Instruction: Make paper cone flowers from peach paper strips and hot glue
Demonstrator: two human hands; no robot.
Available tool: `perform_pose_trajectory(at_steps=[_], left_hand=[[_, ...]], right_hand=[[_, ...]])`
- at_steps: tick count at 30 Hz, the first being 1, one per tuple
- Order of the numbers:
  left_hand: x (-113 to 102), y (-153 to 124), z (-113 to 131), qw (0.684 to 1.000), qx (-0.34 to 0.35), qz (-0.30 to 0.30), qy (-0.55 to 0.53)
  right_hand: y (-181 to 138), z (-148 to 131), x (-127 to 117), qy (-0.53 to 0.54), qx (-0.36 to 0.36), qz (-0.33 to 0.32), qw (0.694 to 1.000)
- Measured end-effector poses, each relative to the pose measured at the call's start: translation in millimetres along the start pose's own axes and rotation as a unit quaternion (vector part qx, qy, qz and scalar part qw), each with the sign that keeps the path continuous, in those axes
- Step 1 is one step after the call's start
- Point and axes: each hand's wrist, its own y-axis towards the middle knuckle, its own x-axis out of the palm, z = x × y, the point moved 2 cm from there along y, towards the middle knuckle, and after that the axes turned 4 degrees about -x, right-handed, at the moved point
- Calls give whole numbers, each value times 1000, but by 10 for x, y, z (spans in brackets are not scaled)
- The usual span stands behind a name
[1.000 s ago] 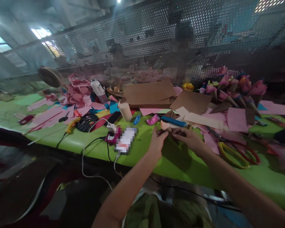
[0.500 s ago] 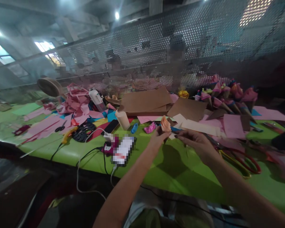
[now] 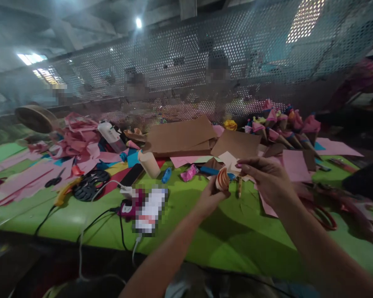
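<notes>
Raised over the green table (image 3: 184, 199), enclosed by the curled left hand (image 3: 216, 190): an orange-and-white swirled piece (image 3: 223, 179), narrow end up. Poised apart from it, higher and to the right: the right hand (image 3: 264, 176), thumb and fingertips drawn together at a small pink spot (image 3: 239, 166); impossible to tell whether clamped on anything. Chief hazard, as judged: crushing of the swirl's folds, from too firm a squeeze. Equally possible: slipping or loosening, from too slack a hold. Lying near the hands, liable to be knocked in a low pass: a cream paper sheet (image 3: 229, 161), a blue stick-like object (image 3: 209, 170). Near the left forearm (image 3: 170, 248): a phone (image 3: 151, 210) with white cable (image 3: 134, 252); if snagged, likely to be dragged off the edge.
</notes>
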Motion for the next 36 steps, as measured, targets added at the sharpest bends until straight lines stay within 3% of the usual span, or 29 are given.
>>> perform_pose_trajectory(at_steps=[9,18,36], left_hand=[[58,-82,24,1000,-9,-14,-16],[71,-77,-7,998,24,-55,3],[83,-100,7,998,16,-52,29]], right_hand=[[-47,54,49,26,28,-11,999],[-114,60,130,47,70,-26,996],[-124,115,123,30,49,-46,997]])
